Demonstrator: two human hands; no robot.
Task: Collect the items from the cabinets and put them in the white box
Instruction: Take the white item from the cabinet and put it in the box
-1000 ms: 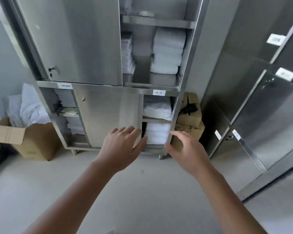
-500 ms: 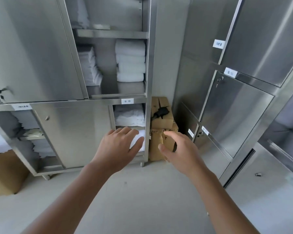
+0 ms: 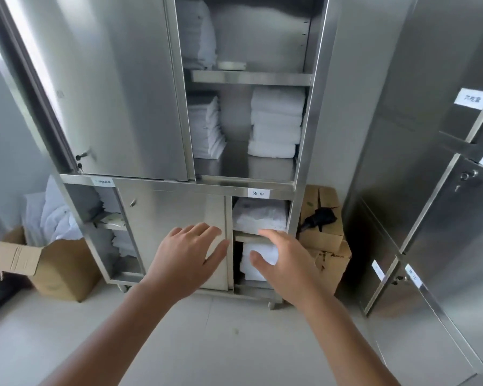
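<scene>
Hands first: two are in view, both bare and empty, with fingers spread apart. The left hand (image 3: pixel 188 257) hangs in front of the lower sliding door (image 3: pixel 176 235) of the steel cabinet (image 3: pixel 313 112); whether it touches the door cannot be told. The right hand (image 3: pixel 283 263) is at the open lower right compartment, in front of a folded white towel stack (image 3: pixel 258 261) on the bottom shelf, thumb and fingers parted and closed on nothing.

Just above it, one more white stack (image 3: pixel 258 215) fills the shelf under a small white label (image 3: pixel 259 193) printed with two Chinese characters. In the open upper right section there are two stacks on the middle shelf: a thinner-folded pile (image 3: pixel 205 129) at left and a stack of thick folded towels (image 3: pixel 276 122) at right, which looks like four. Above that, one taller white bundle (image 3: pixel 197 34) stands at the left of the top shelf.

At lower left, more white linen (image 3: pixel 120 243) shows in the open compartment, under a second label (image 3: pixel 103 181) too blurred to read.

Three cardboard boxes show: one (image 3: pixel 59 268) left of the cabinet with white cloth (image 3: pixel 53 215) heaped in it, and two stacked (image 3: pixel 322 235) between this cabinet and the right-hand cabinet (image 3: pixel 444 218), with a black object (image 3: pixel 319 217) on the top one. The right-hand cabinet carries four white labels, their writing unclear.
</scene>
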